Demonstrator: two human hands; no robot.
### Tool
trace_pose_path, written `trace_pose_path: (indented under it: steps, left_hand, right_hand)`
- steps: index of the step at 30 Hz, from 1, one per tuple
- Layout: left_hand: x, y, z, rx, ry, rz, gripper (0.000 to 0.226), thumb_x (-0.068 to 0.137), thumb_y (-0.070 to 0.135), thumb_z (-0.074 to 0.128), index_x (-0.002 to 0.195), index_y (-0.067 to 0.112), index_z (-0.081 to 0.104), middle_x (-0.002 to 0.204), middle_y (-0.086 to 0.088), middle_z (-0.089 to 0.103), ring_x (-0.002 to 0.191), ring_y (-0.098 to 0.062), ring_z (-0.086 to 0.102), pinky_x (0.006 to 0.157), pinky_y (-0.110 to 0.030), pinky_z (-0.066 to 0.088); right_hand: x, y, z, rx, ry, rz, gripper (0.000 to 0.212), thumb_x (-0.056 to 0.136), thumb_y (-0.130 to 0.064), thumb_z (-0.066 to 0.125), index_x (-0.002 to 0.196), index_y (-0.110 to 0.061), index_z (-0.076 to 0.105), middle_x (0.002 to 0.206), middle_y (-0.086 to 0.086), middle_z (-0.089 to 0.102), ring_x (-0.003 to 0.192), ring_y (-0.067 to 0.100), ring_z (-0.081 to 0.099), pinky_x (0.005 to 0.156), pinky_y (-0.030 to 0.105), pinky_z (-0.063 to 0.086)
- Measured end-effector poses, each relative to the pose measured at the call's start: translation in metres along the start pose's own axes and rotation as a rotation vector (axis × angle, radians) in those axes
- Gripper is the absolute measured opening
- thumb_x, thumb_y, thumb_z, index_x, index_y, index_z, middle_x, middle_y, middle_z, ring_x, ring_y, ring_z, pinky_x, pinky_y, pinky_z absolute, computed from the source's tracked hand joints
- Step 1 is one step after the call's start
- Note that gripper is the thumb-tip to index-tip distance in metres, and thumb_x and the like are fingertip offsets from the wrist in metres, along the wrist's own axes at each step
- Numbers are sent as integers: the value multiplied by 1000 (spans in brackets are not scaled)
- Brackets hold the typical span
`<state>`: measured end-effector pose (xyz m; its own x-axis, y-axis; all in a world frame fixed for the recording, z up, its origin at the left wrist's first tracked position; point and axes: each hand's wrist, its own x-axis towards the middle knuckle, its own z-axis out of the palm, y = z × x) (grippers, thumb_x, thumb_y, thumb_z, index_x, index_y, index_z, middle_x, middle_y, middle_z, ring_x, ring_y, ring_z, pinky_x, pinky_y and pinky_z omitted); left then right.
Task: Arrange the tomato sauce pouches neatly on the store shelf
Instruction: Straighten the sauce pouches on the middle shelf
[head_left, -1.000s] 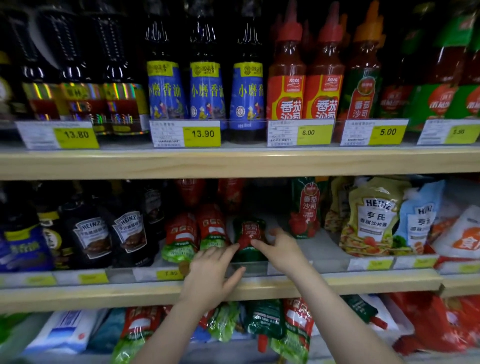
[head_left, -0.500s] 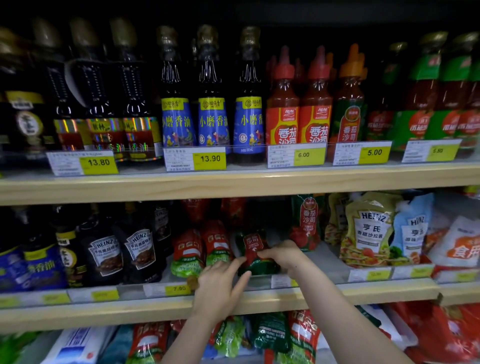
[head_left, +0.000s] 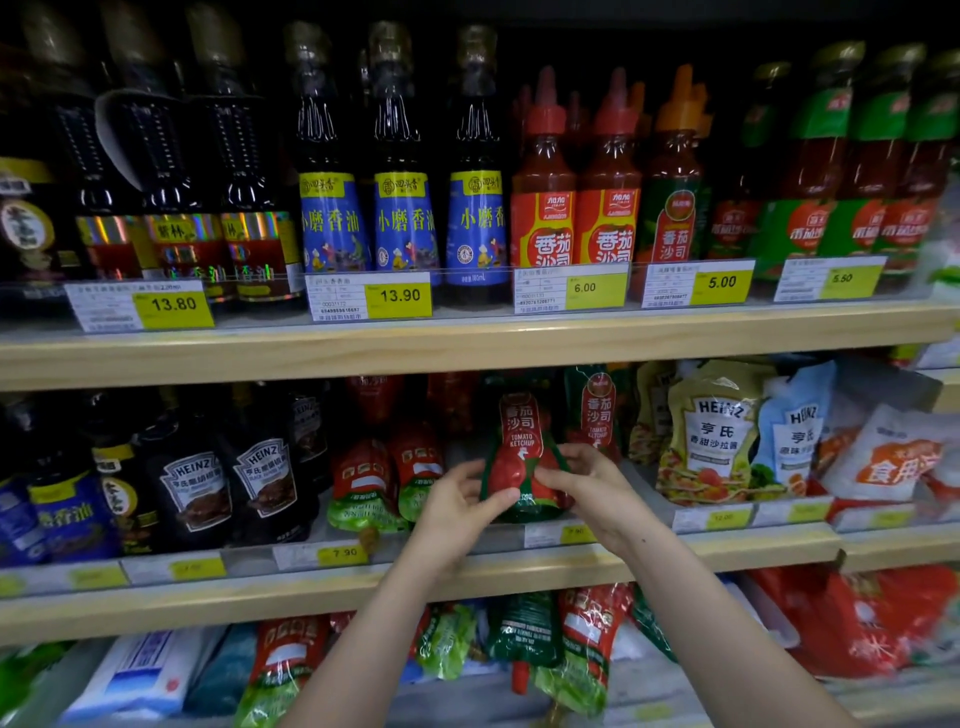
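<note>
head view showed your two hands meeting on one tomato ketchup pouch (head_left: 522, 457) at the front of the middle shelf (head_left: 675, 553). your left hand (head_left: 457, 506) pinched its lower left edge between thumb and curled fingers; your right hand (head_left: 589, 480) gripped the right side, thumb across the red front. you held the pouch upright, its narrow top above your fingers, label facing you.

half a second earlier that pouch lay lower and tilted between your hands, with only its top panel showing; you had since raised it and stood it tall.

just left of your left hand, two red-and-green pouches (head_left: 387, 483) leaned side by side, soft and bulging, their glossy film catching the light. behind your right hand another green ketchup pouch (head_left: 597, 410) stood upright. farther right of that hand sat a yellow heinz pouch (head_left: 709, 436) and a pale blue heinz pouch (head_left: 795, 431), both crinkled plastic. well left of your left hand stood dark heinz bottles (head_left: 228, 488) with shield-shaped labels.

above your hands, the upper shelf held tall dark glass bottles with blue labels (head_left: 400, 223) and red squeeze bottles (head_left: 576, 208) with pointed caps, behind yellow price tags (head_left: 397, 296). below your forearms, more pouches (head_left: 550, 644) lay jumbled on the bottom shelf. the shelf edges were pale wood.
</note>
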<state>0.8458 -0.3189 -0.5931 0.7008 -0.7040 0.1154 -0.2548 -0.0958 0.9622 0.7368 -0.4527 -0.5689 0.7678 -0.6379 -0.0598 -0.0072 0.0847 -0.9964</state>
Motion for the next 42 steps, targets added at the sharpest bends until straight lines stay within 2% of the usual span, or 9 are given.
trace_pose_path:
  steps: [3, 9, 16, 20, 27, 31, 34, 36, 42]
  left_hand:
    - [-3, 0, -1, 0, -68, 33, 68, 69, 21, 81, 128, 13, 47, 100, 5, 63, 89, -3, 63, 68, -9, 48]
    - [-9, 7, 5, 22, -168, 130, 70, 64, 19, 84, 122, 26, 45, 113, 6, 61, 101, -8, 63, 86, -30, 54]
    - [-23, 1, 10, 37, -110, 196, 54, 66, 25, 82, 107, 37, 49, 105, 12, 67, 94, -1, 65, 81, -27, 55]
    - [-31, 3, 14, 175, -31, 325, 51, 65, 27, 82, 99, 40, 46, 94, 22, 66, 86, 8, 62, 69, -11, 50]
    - [-29, -1, 6, 485, 1, 533, 66, 72, 41, 74, 129, 33, 43, 123, 18, 53, 111, 4, 48, 92, -17, 44]
    - [-21, -27, -27, 1012, 182, 671, 61, 77, 55, 64, 122, 15, 56, 113, -2, 65, 101, -21, 60, 85, -33, 48]
    - [-22, -48, -35, 1279, 224, 708, 52, 83, 57, 44, 104, 14, 65, 90, -2, 68, 82, -23, 62, 71, -33, 48]
    - [-21, -55, -33, 1327, 233, 720, 49, 83, 55, 41, 97, 16, 66, 83, 0, 66, 76, -22, 60, 65, -34, 44]
    - [-20, -58, -33, 1328, 258, 745, 39, 82, 51, 45, 89, 16, 60, 80, -2, 62, 73, -24, 56, 63, -34, 40]
  right_hand:
    - [-4, -4, -5, -35, -50, -15, 57, 73, -21, 75, 120, -13, 44, 111, 4, 60, 99, 22, 63, 85, 40, 54]
    - [-13, -14, 4, -80, -79, -173, 43, 80, -27, 69, 120, -23, 53, 101, -8, 68, 83, 3, 69, 59, 14, 52]
    - [-35, -4, 3, -167, -91, -196, 36, 79, -23, 70, 112, -27, 56, 109, -4, 66, 96, 6, 65, 75, 21, 53]
    - [-47, -2, 1, -324, -27, -275, 50, 71, -17, 77, 113, -26, 51, 109, -9, 64, 106, 7, 57, 92, 35, 49]
    - [-61, 14, -3, -218, 91, -421, 45, 68, -8, 79, 99, -28, 54, 96, -9, 67, 89, -1, 64, 75, 11, 50]
    - [-48, 3, -6, -323, 124, -550, 41, 69, -12, 79, 97, -30, 55, 97, -9, 67, 93, 1, 63, 85, 18, 50]
    - [-31, -6, -3, -484, 102, -651, 44, 72, -15, 77, 99, -36, 51, 100, -16, 62, 96, -5, 58, 83, 14, 46]
    - [-15, -3, -1, -556, 89, -649, 44, 73, -17, 77, 103, -36, 51, 103, -16, 61, 100, -3, 57, 85, 15, 45]
    - [25, 16, 1, -553, 185, -382, 59, 71, -21, 78, 118, -13, 44, 125, 12, 59, 119, 25, 52, 99, 45, 44]
